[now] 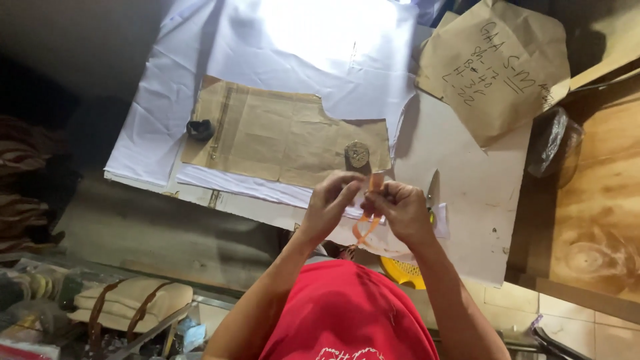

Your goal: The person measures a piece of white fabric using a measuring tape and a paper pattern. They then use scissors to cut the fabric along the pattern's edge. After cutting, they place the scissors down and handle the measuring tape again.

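Observation:
My left hand [328, 201] and my right hand [402, 208] are raised together over the near edge of a table. Between their fingertips they pinch a small orange piece [377, 181]. A thin orange strip [365, 231] hangs from it in a loop below the hands. Just beyond the hands, a brown paper pattern piece [280, 133] lies flat on white fabric [300, 47]. A round metal weight [357, 153] holds its right end and a small black object [199, 129] its left edge.
A second brown paper piece with handwriting [493, 63] lies at the far right. A pointed blade, perhaps scissors [433, 190], rests beside my right hand. A dark plastic bag [552, 141] and a wooden board [600, 200] sit to the right. Tan bags [127, 303] lie lower left.

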